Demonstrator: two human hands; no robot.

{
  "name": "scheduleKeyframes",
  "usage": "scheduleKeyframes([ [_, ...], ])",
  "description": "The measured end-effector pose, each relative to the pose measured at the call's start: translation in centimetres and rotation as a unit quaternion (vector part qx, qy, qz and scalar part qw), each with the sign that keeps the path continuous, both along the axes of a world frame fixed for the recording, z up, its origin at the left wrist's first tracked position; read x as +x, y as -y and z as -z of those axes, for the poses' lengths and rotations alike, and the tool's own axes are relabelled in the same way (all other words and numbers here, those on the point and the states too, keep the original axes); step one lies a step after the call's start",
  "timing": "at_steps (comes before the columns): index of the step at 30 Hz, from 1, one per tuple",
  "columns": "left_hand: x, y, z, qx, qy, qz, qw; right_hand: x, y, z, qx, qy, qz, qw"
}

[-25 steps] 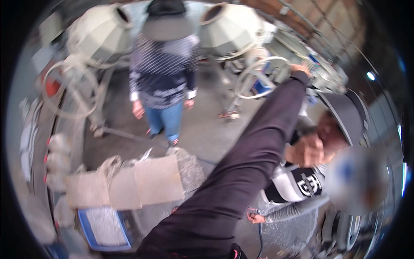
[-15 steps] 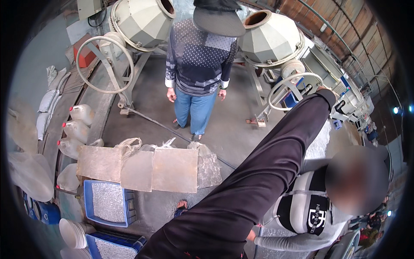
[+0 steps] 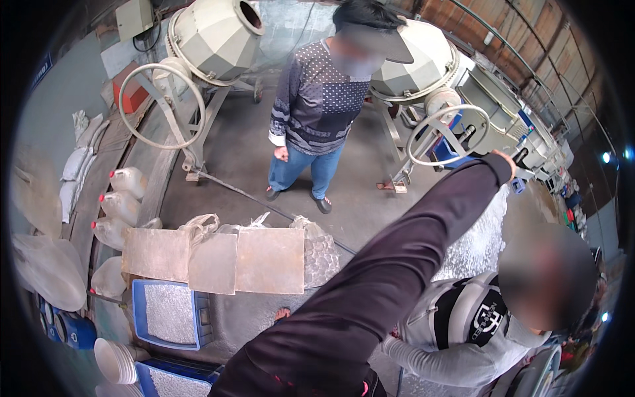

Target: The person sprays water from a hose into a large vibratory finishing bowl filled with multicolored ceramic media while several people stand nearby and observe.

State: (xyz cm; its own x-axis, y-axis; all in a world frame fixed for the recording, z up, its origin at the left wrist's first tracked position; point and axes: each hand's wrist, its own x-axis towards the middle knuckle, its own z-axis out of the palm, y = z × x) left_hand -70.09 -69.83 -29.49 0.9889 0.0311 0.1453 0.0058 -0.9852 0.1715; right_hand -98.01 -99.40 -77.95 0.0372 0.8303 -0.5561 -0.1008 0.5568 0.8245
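My right arm, in a black sleeve point(image 3: 357, 284), stretches from the lower edge toward the upper right. At its end only a sliver of my right hand point(image 3: 507, 163) shows past the cuff. Its fingers are hidden, so I cannot make out a grip. The hand appears beside a pale ring-shaped handwheel point(image 3: 411, 142) and a dark handle point(image 3: 522, 156); whether it touches either is unclear. Beyond stands a person in a patterned sweater point(image 3: 324, 99) and blue trousers. Near my arm, at the lower right, is a person in a grey and black top point(image 3: 456, 317). My left hand is out of the picture.
Two tilted drum mixers point(image 3: 215, 40) stand at the back. Sacks with flat boards point(image 3: 269, 260) lie mid-floor. Blue crates point(image 3: 202, 317) of white bits stand nearer, with plastic jugs point(image 3: 119, 206) and white buckets point(image 3: 112, 360) at left. A pale heap point(image 3: 473, 245) lies right.
My right hand has lowered slightly, away from the handwheel's rim. The person in the patterned sweater has shifted right and turned. The person in grey has leaned, with the forearm drawn in.
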Motion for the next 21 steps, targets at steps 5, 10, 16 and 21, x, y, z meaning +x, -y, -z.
scheduleKeyframes([
  [5,-6.1,4.5,12.6,0.000,-0.324,0.239,0.916,0.6,-2.2,1.4,0.052,-0.039,0.024,0.998],
  [10,-23.0,8.5,19.7,0.036,-0.503,0.323,0.801,-0.7,-0.2,-0.8,0.021,-0.038,-0.043,0.998],
  [16,-35.0,17.4,23.8,-0.121,-0.554,0.437,0.698,-4.5,13.4,-4.2,-0.231,0.219,-0.161,0.934],
  [21,-35.3,26.9,28.7,-0.232,-0.316,0.461,0.796,-7.4,22.5,-19.6,-0.754,0.310,0.001,0.579],
])
